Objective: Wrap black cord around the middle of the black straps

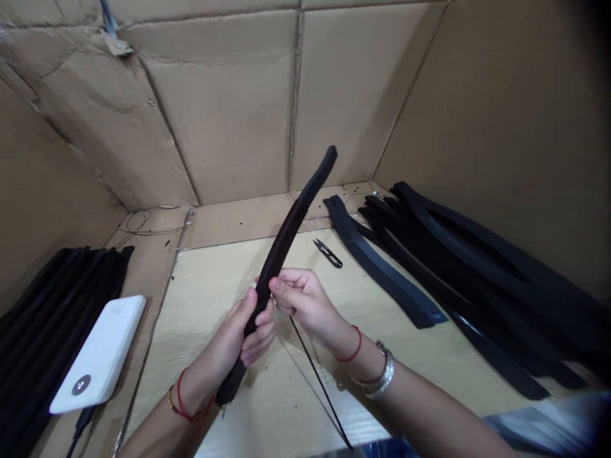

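1. The left hand (233, 331) is wrapped firmly around the lower part of a dark curved strip (284, 240), raised over the work surface and tilted, its upper end leaning right. The right hand (308, 302) has thumb and fingers pressed together at the strip's right edge; anything between them is hidden.
2. Cardboard walls (229, 108) enclose the back and both sides.
3. A pale tabletop (205, 305) lies below the hands.
4. At right, a pile of long black strips (458, 286) slants across the surface.
5. At left, dark strips (55, 289) lie side by side.
6. A white device (102, 353) rests against them, a cable (82, 425) at its near end.
7. Below the right hand, a thin black cord (317, 374) slants towards the near edge.
8. Small black snips (337, 261) lie beyond the right hand, near the pile.
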{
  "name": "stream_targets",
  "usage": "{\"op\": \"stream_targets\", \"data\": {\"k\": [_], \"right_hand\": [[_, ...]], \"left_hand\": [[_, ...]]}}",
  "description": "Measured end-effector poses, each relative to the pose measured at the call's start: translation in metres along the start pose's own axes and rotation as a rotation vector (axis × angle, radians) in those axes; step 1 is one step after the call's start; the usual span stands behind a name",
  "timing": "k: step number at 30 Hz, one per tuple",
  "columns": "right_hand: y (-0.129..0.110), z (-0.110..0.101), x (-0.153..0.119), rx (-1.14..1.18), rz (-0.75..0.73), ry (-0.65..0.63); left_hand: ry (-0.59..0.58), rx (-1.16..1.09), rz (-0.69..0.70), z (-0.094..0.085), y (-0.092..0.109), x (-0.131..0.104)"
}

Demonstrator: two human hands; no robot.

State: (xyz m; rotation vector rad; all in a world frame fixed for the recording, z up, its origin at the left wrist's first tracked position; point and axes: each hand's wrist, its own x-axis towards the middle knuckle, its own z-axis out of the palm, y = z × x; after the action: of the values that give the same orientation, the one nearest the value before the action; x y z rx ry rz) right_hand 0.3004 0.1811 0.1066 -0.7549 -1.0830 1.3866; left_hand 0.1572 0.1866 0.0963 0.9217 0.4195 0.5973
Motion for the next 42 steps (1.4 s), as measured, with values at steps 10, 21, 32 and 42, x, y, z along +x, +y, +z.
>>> {"op": "stream_targets", "data": {"k": [10,21,32,42], "right_hand": [[0.002,0.003,0.002,-0.247,-0.145,0.090],[0.006,-0.002,0.002,-0.108,-0.015,-0.043],[0.002,-0.007,0.007,-0.126,-0.040,-0.031],[-0.006,-0.003,0.000,-0.114,-0.054,-0.158]], "left_hand": [[0.433,0.313,0.140,0.002,0.010,-0.001],[-0.053,-0.229,-0.201,0.000,0.004,0.001],[0.363,0.459,0.085,-0.002,0.011,-0.002],[0.053,-0.091,-0.176,-0.004,0.010,-0.010]]}}
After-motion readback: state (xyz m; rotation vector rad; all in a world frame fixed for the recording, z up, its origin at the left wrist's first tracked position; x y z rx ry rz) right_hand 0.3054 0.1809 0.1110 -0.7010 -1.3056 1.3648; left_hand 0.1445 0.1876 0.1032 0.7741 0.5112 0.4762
